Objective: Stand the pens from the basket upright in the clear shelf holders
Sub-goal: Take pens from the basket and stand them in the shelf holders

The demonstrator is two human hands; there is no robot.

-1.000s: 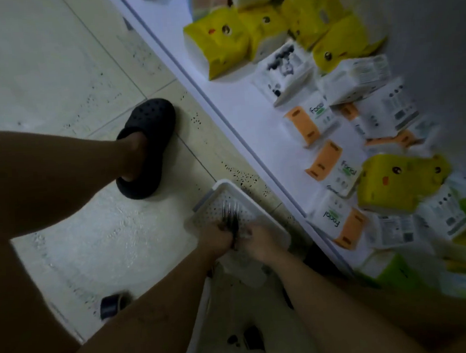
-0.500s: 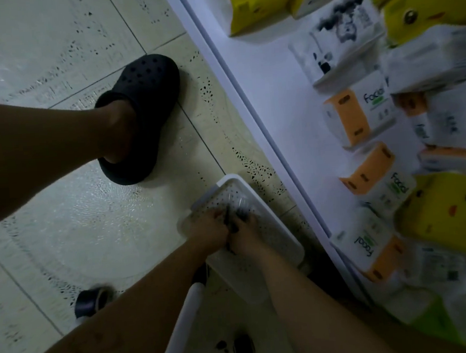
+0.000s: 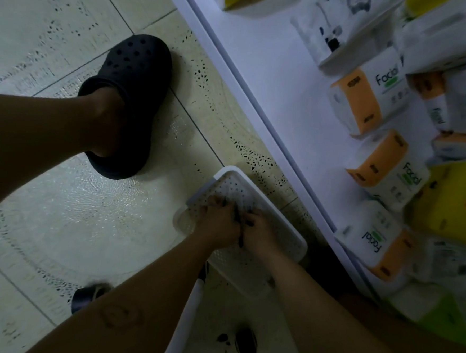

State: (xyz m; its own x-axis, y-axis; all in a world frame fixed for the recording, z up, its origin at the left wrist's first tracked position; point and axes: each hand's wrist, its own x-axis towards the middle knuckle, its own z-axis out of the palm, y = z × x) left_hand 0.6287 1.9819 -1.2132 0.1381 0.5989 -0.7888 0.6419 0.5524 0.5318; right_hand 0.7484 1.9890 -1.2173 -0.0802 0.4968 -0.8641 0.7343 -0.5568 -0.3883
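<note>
A white perforated basket (image 3: 227,176) lies on the tiled floor beside the white shelf base. Both my hands are down inside it, side by side. My left hand (image 3: 218,224) curls round a bunch of dark pens (image 3: 238,220) that run between the two hands. My right hand (image 3: 259,231) closes on the same pens from the right. The pens' ends poke out dark below and above the fingers; how many there are is hidden. No clear holder is in view.
A low white shelf (image 3: 260,72) at the right carries packs of facial tissue (image 3: 367,100) and yellow packs (image 3: 448,202). My foot in a black clog (image 3: 132,100) stands on the floor to the left. A white rail (image 3: 181,326) and a small dark object (image 3: 88,294) lie near the bottom.
The bunch of pens stood upright above the basket a second ago; now both hands are lower inside the basket with the pens lying between them. The view has moved closer to the floor.
</note>
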